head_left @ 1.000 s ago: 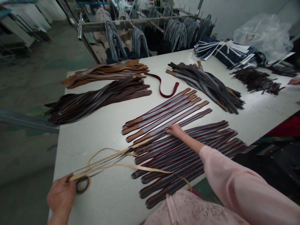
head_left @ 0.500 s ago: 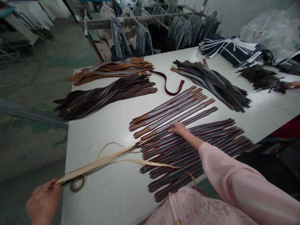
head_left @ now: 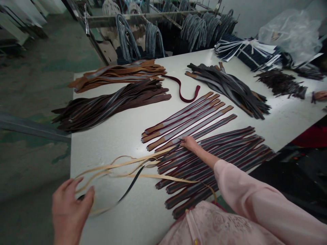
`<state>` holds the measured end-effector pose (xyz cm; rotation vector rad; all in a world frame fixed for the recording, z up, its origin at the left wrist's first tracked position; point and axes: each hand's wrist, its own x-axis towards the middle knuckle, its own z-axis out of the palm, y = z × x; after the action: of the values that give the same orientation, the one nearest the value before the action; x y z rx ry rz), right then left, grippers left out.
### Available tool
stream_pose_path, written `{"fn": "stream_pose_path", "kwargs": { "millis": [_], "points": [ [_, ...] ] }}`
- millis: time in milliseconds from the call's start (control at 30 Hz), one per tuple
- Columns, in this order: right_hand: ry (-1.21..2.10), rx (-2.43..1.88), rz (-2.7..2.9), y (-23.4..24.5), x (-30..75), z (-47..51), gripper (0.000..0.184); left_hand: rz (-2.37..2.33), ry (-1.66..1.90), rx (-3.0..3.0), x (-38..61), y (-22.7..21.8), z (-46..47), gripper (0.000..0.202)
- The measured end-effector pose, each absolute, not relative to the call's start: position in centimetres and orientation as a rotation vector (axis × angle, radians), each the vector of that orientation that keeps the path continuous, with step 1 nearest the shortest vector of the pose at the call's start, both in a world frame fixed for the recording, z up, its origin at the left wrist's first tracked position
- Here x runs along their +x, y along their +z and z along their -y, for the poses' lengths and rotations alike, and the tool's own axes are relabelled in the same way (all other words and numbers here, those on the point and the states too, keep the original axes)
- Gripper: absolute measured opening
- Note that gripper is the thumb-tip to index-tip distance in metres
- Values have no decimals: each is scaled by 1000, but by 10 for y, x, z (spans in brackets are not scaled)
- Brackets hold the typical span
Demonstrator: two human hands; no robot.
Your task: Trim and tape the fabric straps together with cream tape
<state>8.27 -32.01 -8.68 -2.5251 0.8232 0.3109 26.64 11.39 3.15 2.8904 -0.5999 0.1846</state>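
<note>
A: Several tan backing strips (head_left: 120, 166), thin and papery, loose on the white table (head_left: 112, 136), fanned from near edge toward centre; one dark strip (head_left: 127, 190) crossing beneath. Far ends converging at the striped straps.

B: Left hand (head_left: 68, 209)?

A: Over the near ends of the tan strips, fingers spread and slightly curled, thumb apart. Nothing clamped. Touching strips or hovering: cannot tell.

B: Right hand (head_left: 189, 143)?

A: Pressed flat-ish on the striped straps (head_left: 212, 160), fingertips at the point where the tan strips meet them. Something small and dark at the fingertips; too small to identify. Fingers together; grip cannot tell. Pink sleeve (head_left: 255, 200) along the forearm.

B: Strap layout?

A: Striped straps in a row, parallel, maroon-edged, reaching the near right edge. Just beyond: a smaller row with tan ends (head_left: 189, 117), same diagonal.

B: Further out?

A: Dark brown heap (head_left: 109, 103) far left; orange-brown heap (head_left: 120, 73) behind it; one maroon strap (head_left: 185, 93) curled between heaps. Grey-black heap (head_left: 230, 90) right of centre. Small dark pieces (head_left: 281, 83) and a bundle of blue-and-white parts (head_left: 247, 54) far right. Another person's hand (head_left: 319, 96) at the right border. Rack of hanging denim loops (head_left: 153, 37) behind the table.
</note>
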Motion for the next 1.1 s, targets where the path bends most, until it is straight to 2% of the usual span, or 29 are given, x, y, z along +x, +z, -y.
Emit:
{"fn": "stream_pose_path", "kwargs": {
  "millis": [33, 133, 267, 367, 533, 733, 1100],
  "points": [
    [303, -2516, -835, -88, 84, 320, 16, 693, 214, 2780, 254, 31, -84, 39],
    [314, -2495, -870, -88, 85, 322, 15, 1025, 2, 2492, 218, 8, 17, 25],
    [349, -2486, -896, -87, 86, 322, 16, 1325, -300, 2331, 183, -37, 127, 27],
    [348, -2499, -887, -88, 87, 323, 17, 1416, -413, 2404, 172, -62, 168, 23],
    [360, -2507, -855, -88, 87, 326, 18, 1452, -437, 2470, 175, -74, 178, 13],
    [364, -2517, -852, -87, 85, 328, 20, 1506, -450, 2497, 184, -69, 160, 26],
    [383, -2530, -824, -92, 85, 331, 21, 1392, -464, 2570, 193, -61, 133, 18]
  ]
}}
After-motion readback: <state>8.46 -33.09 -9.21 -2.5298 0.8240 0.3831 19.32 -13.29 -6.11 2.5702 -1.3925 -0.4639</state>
